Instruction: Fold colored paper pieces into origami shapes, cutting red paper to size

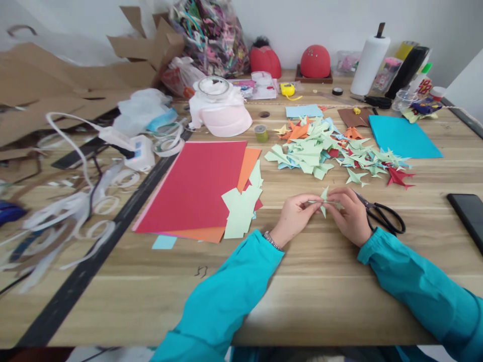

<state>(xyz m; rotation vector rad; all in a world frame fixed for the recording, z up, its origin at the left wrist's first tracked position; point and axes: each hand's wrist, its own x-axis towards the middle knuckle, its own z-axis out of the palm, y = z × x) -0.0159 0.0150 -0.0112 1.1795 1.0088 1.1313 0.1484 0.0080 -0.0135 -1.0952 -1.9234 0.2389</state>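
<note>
Between my two hands is a small light-green folded paper piece [324, 195] with pointed tips. My left hand [298, 213] pinches its left side between thumb and fingers. On the other side my right hand [350, 213] grips it the same way, fingertips close to those of the left. Black-handled scissors [385, 216] lie beside my right hand, their blades partly hidden behind it. Just beyond the hands spreads a pile of folded paper shapes [309, 151], mostly light green, with some orange, blue and red. Light-green paper pieces [241, 211] lie left of my left hand.
Red paper sheets [196, 181] lie at left, over orange ones. Blue paper [405, 137] is at right, near a black phone [468, 216]. A spool [260, 133], a white cap [226, 120] and a yellow tape measure [287, 89] stand farther back. Cords and a power strip [139, 153] clutter the left.
</note>
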